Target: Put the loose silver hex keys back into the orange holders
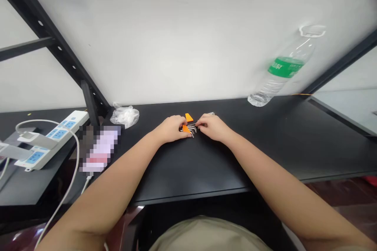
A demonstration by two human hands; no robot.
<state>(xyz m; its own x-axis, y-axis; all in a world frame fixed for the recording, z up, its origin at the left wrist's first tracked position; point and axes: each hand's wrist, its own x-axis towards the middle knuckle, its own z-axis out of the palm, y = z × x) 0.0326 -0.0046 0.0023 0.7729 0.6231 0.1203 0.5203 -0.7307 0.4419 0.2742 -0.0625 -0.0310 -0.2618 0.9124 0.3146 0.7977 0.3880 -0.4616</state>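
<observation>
My left hand is closed around an orange hex key holder low over the black table. Several silver hex keys stick out of it to the right, their bent ends facing my other hand. With thumb and fingers pinched, my right hand grips a hex key at the right side of the holder; the fingers hide most of it. A second orange piece lies just behind my left fingers. More silver metal ends show behind my right hand, partly covered.
A crumpled clear plastic bag lies at the table's back left. A large clear bottle with a green label stands by the wall at right. To the left are a phone on a cable and a white power strip with chargers.
</observation>
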